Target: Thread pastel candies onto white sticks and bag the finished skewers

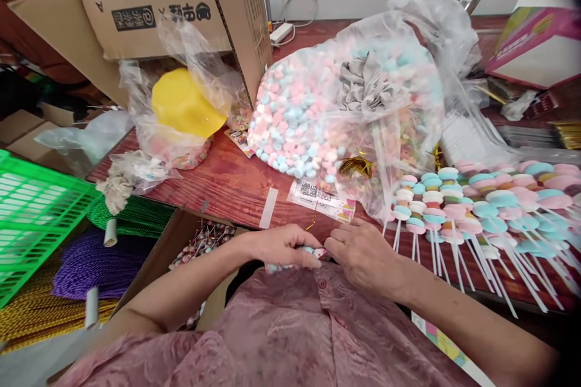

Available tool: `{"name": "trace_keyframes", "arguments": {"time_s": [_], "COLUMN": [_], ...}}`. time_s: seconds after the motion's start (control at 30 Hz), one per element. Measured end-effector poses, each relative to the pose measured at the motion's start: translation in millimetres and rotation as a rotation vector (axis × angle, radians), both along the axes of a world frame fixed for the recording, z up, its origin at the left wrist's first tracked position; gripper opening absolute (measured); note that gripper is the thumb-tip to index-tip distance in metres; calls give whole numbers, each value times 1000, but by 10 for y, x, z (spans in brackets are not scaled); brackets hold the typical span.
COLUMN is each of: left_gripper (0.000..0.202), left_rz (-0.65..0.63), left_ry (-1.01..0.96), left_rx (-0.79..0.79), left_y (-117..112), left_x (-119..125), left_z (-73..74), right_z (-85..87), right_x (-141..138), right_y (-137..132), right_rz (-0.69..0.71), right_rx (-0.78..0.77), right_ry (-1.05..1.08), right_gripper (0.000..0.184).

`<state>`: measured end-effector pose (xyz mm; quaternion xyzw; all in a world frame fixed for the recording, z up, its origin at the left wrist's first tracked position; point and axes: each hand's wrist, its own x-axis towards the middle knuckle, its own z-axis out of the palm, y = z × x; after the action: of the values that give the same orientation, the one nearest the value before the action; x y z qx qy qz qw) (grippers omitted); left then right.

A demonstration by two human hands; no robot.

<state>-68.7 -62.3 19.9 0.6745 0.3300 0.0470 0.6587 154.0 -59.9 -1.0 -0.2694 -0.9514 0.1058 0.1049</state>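
In the head view my left hand [290, 245] is closed around a small wrapped candy packet [313, 251] with pink, white and blue colours, close in front of my shirt. My right hand [358, 254] has its fingers curled and pinched at the packet's right end; what lies between its fingertips is hidden. Just beyond the hands, a thin gold twist tie [314, 217] runs over printed packets [322, 198] at the table edge. To the right of my right hand lie rows of candy skewers [454, 205] on white sticks.
A large clear bag of pastel candies [295, 115] fills the table's middle. Left of it stands an open cardboard box [181, 6] with a yellow bowl-like piece [181, 103] in plastic. A green basket [40, 211] and bundled purple twist ties [100, 263] sit at lower left.
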Motion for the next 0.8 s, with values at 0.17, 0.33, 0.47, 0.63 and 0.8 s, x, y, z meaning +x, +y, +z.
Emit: {"name": "trace_keyframes", "arguments": {"time_s": [0.17, 0.33, 0.47, 0.63, 0.8], "left_gripper": [19, 32, 35, 28, 22], "left_rz": [70, 307, 221, 102, 139], "left_ry": [397, 66, -159, -34, 241], "left_rx": [801, 162, -506, -49, 723], "left_y": [-69, 32, 44, -51, -202], "left_x": [32, -53, -128, -140, -148], "left_z": [-34, -129, -127, -74, -144], "right_z": [82, 129, 104, -4, -120], "right_x": [-105, -119, -123, -214, -208], "right_y": [169, 123, 1, -111, -11], "right_rz": [-196, -161, 83, -14, -207], "right_rx": [-381, 152, 222, 36, -380], "right_ry": [-43, 115, 225, 177, 229], "right_gripper": [35, 29, 31, 31, 28]}}
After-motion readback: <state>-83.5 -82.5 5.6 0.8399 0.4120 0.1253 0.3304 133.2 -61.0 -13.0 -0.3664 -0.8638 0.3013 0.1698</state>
